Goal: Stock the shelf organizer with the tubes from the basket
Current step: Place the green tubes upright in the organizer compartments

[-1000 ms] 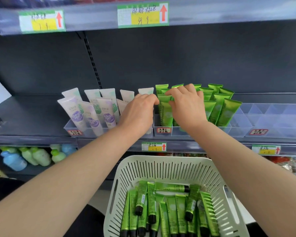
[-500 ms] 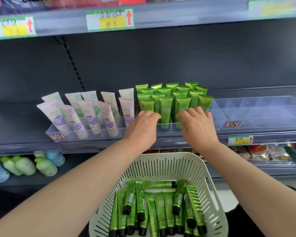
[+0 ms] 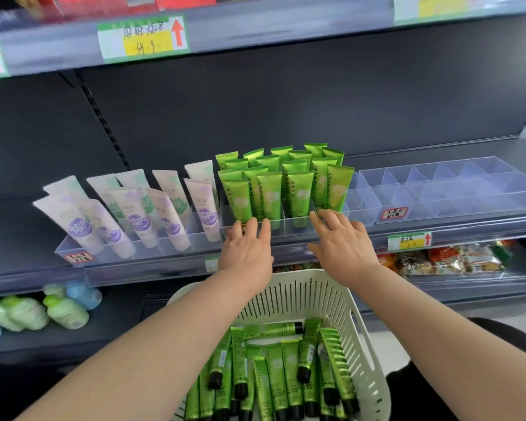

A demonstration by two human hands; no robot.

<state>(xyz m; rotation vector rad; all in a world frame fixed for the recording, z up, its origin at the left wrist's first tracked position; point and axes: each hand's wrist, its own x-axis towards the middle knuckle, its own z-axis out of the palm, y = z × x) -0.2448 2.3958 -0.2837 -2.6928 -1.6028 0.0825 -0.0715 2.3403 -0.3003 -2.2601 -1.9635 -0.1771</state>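
Note:
Several green tubes [image 3: 269,192] stand upright, caps down, in a clear shelf organizer [image 3: 298,224] on the middle shelf. My left hand [image 3: 246,247] and my right hand [image 3: 340,241] reach side by side to the organizer's front wall, fingers straight, fingertips touching its edge. Neither hand holds anything. Below them a white slotted basket [image 3: 356,326] holds several more green tubes with black caps [image 3: 283,369], lying loosely.
Left of the green tubes, white and purple tubes [image 3: 140,214] lean in another clear organizer. An unfilled clear divided organizer [image 3: 444,189] sits to the right. Lower shelf holds pale bottles [image 3: 40,311] at left and snack packets [image 3: 450,259] at right. Price tags line the shelf edges.
Both hands came down from the tops of the green tubes to the organizer's front edge and opened flat. The view shifted so the shelf contents sit further left.

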